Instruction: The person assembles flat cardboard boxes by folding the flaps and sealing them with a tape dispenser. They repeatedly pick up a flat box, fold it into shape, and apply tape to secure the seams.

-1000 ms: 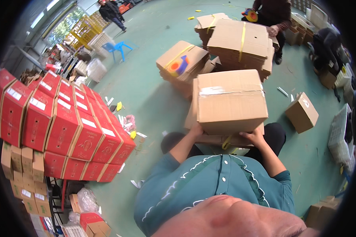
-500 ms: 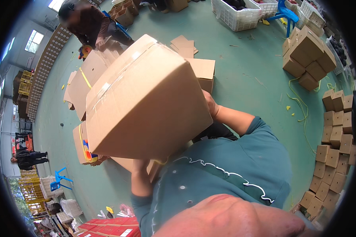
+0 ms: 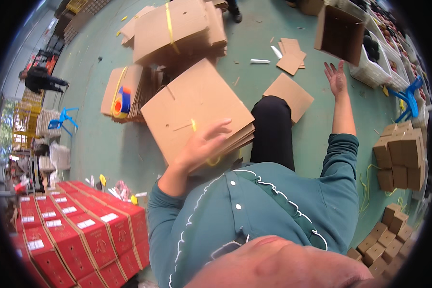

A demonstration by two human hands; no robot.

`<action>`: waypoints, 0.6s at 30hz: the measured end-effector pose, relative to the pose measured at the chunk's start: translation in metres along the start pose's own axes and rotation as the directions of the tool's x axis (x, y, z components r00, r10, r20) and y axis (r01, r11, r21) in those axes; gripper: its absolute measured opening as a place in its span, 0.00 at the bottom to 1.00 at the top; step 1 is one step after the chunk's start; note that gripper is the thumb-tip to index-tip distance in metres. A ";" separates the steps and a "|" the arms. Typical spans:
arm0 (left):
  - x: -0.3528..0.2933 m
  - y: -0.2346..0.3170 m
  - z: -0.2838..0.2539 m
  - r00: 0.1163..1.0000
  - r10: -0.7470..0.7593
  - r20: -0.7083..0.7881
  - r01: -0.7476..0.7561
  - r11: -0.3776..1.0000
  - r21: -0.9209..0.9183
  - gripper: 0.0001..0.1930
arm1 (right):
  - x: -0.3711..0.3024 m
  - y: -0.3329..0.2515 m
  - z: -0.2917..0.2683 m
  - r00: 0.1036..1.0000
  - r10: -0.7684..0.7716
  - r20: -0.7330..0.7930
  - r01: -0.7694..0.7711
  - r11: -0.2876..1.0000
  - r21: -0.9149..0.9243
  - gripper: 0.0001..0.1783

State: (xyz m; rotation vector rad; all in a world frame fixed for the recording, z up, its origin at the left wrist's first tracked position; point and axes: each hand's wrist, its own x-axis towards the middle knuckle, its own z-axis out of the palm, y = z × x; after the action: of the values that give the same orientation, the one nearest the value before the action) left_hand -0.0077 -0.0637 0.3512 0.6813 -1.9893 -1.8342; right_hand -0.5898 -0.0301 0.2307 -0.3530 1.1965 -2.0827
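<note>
My right hand (image 3: 336, 79) is stretched out to the far right with its fingers spread and nothing in them. Just beyond its fingertips is a brown cardboard box (image 3: 341, 36), its open, dark inside facing me; I cannot tell whether it touches anything beneath. My left hand (image 3: 207, 145) is open above a stack of flat cardboard sheets (image 3: 197, 96) in front of me, fingers extended; whether it touches the top sheet is unclear. Left of that stack, a blue and orange tape dispenser (image 3: 122, 102) rests against a strapped bundle of folded cardboard (image 3: 114, 86).
A larger strapped cardboard pile (image 3: 173, 29) stands farther off. White crates (image 3: 372, 72) and a blue stool (image 3: 408, 98) are at the right, above stacked brown boxes (image 3: 398, 151). Red cartons (image 3: 81, 225) fill the lower left. Loose cardboard pieces (image 3: 290, 55) lie on the floor.
The large closed-looking box held in both my hands has left them; a box now is beyond my right hand. My hands have parted, and the view has turned, showing more red cartons.
</note>
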 end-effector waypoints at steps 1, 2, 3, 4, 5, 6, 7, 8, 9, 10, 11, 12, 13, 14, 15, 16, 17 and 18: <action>-0.022 -0.011 -0.012 0.988 -0.005 -0.152 0.013 0.999 0.048 0.25 | -0.004 0.023 0.032 0.991 0.126 -0.049 -0.128 0.991 -0.042 0.49; -0.036 -0.021 -0.024 0.965 0.028 -0.260 0.000 0.994 0.106 0.25 | -0.005 0.049 0.030 0.953 0.290 0.083 -0.263 0.934 -0.243 0.44; -0.053 -0.035 -0.037 0.913 0.045 -0.405 0.018 0.988 0.152 0.25 | -0.006 0.083 0.019 0.876 0.449 0.175 -0.336 0.831 -0.444 0.39; -0.076 -0.052 -0.046 0.834 0.056 -0.548 0.060 0.980 0.192 0.25 | -0.024 0.129 0.016 0.757 0.633 0.165 -0.436 0.676 -0.594 0.30; -0.091 -0.059 -0.052 0.732 0.004 -0.681 0.088 0.991 0.100 0.25 | -0.041 0.174 -0.006 0.616 0.781 0.099 -0.513 0.493 -0.703 0.28; -0.111 -0.077 -0.062 0.629 0.029 -0.777 0.106 0.987 0.122 0.25 | -0.062 0.220 -0.018 0.571 0.818 -0.072 -0.429 0.222 -0.876 0.26; -0.129 -0.092 -0.069 0.525 0.015 -0.851 0.172 0.977 0.124 0.26 | -0.083 0.256 -0.039 0.401 0.911 0.099 -0.400 0.272 -0.875 0.34; -0.145 -0.099 -0.069 0.409 0.006 -0.912 0.247 0.962 0.117 0.27 | -0.098 0.291 -0.049 0.325 0.937 0.131 -0.346 0.247 -0.905 0.35; -0.146 -0.103 -0.069 0.408 -0.033 -0.912 0.305 0.947 0.103 0.28 | -0.099 0.320 -0.063 0.386 0.914 0.128 -0.300 0.256 -0.919 0.37; -0.142 -0.102 -0.070 0.411 -0.066 -0.909 0.353 0.931 0.092 0.28 | -0.091 0.348 -0.084 0.567 0.816 0.115 -0.230 0.290 -0.929 0.39; -0.136 -0.101 -0.074 0.422 -0.099 -0.901 0.402 0.912 0.088 0.29 | -0.070 0.367 -0.099 0.787 0.607 0.106 -0.131 0.332 -0.934 0.40; -0.137 -0.105 -0.068 0.418 -0.198 -0.887 0.437 0.900 0.005 0.31 | -0.037 0.387 -0.113 0.939 0.321 0.121 0.017 0.308 -0.951 0.42; -0.137 -0.111 -0.068 0.421 -0.189 -0.887 0.471 0.881 0.035 0.32 | 0.004 0.386 -0.122 0.990 0.018 0.137 0.128 0.262 -0.956 0.44; -0.149 -0.135 -0.067 0.404 -0.209 -0.890 0.493 0.870 0.019 0.34 | 0.051 0.372 -0.127 0.974 -0.163 0.158 0.189 0.191 -0.963 0.45; -0.117 -0.136 -0.084 0.472 -0.156 -0.868 0.503 0.856 0.119 0.34 | 0.084 0.333 -0.151 0.989 -0.145 -0.018 0.016 0.231 -0.973 0.49; -0.140 -0.154 -0.078 0.415 -0.163 -0.895 0.529 0.843 0.091 0.34 | 0.128 0.307 -0.121 0.996 -0.054 -0.065 -0.053 0.196 -0.979 0.54; -0.131 -0.142 -0.078 0.403 -0.147 -0.904 0.620 0.770 0.151 0.34 | 0.116 0.307 -0.088 0.957 0.258 -0.131 -0.220 0.351 -0.910 0.52; -0.128 -0.129 -0.077 0.363 -0.145 -0.920 0.671 0.726 0.151 0.34 | 0.111 0.284 -0.039 0.834 0.531 -0.150 -0.400 0.394 -0.828 0.50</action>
State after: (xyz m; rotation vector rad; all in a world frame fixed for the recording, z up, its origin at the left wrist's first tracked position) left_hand 0.1548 -0.0610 0.2394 2.0109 -1.5457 -0.6706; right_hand -0.5670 -0.1743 -0.0396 -0.5006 1.8982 -0.8348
